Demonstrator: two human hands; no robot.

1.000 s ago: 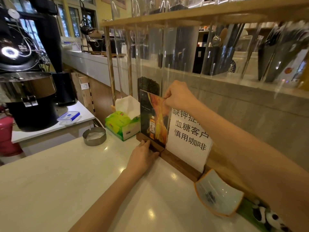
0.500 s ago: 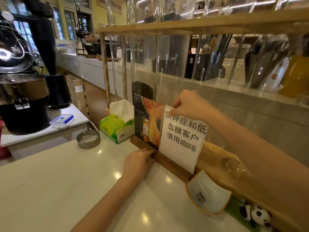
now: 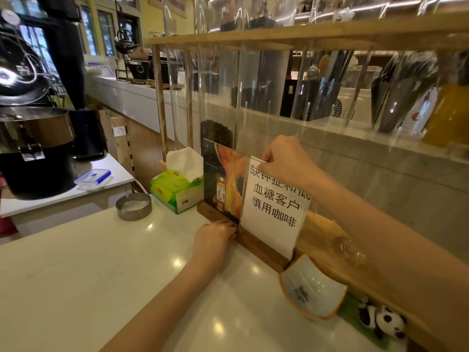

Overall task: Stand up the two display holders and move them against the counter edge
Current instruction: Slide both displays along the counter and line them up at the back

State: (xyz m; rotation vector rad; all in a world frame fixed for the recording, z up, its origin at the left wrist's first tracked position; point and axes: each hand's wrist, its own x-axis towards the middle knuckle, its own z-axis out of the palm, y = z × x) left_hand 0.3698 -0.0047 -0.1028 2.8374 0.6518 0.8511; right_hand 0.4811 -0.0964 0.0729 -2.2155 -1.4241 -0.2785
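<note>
The right hand [image 3: 286, 161] pinches the top corner of the white sign holder [image 3: 275, 204], fingers closed on its clear upper edge, while the left hand [image 3: 215, 237] presses curled fingers against the wooden base [image 3: 261, 246] where the two holders meet. Both holders stand upright, side by side: the white one with black printed characters, and just to its left the poster holder [image 3: 223, 181] showing a bottle on orange. They sit at the back of the pale bench [image 3: 88, 262], close to the low wall behind (whether they touch it, I cannot tell). A green tissue box [image 3: 175, 189] stands beside the poster holder, a round metal tin [image 3: 133, 206] farther left, and a small curved dish [image 3: 311, 288] rests near the base's right end.
</note>
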